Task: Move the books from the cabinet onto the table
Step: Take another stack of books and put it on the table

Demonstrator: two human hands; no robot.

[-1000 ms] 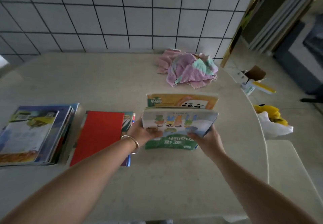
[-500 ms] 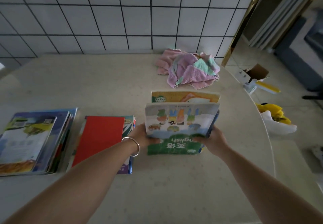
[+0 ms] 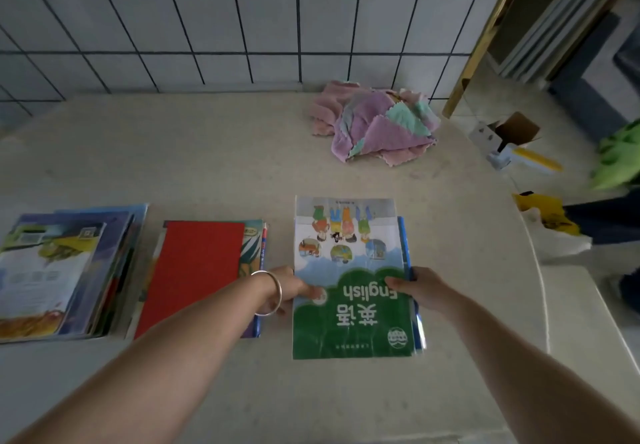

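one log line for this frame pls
stage: setting down | left hand: grips English book left edge | right hand: grips right edge | book: flat on table, beside red book

Both arms reach forward; the left hand (image 3: 294, 289) and right hand (image 3: 420, 289) each pinch an opposite edge, thumbs on top.

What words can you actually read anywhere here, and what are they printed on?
"English": upside down on the green book that the left hand and right hand hold on the table.
"英语": large white characters on the same cover, also upside down.
Small print along that cover's edges: too small to read.
Labels on the left pile's top book: blurred.
Red book: no text shows.
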